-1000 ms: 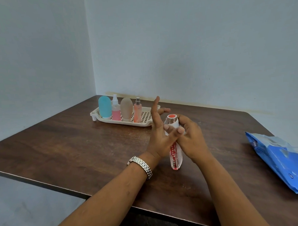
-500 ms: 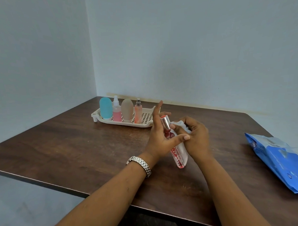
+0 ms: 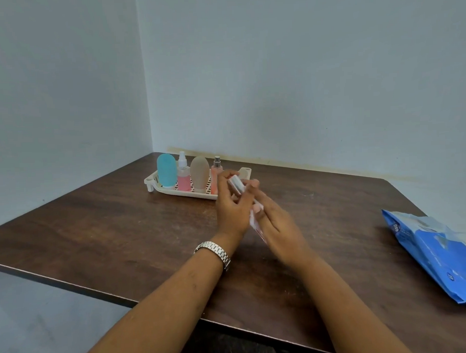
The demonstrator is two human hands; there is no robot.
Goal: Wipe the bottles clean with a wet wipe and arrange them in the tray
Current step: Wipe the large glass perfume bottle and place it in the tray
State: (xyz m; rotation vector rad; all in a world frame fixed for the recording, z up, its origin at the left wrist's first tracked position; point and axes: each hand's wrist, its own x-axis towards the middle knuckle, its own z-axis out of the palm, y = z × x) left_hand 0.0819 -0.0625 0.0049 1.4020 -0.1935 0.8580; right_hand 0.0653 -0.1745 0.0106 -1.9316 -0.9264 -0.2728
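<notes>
I see both hands gripping a tilted bottle (image 3: 236, 185) w/ wipe: left hand (image 3: 232, 211), right hand (image 3: 275, 222), above desk (image 3: 121, 221).

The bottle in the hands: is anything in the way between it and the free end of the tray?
Nothing visible blocks it. The bottle is held between the left hand and right hand, just in front of the tray. The tray's right end is free; four bottles fill the left.

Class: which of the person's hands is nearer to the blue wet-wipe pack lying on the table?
The right hand. It is mid-table, with bare wood between it and the blue wet-wipe pack at the table's right edge. The left hand sits on the right hand's far side, nearer the tray.
</notes>
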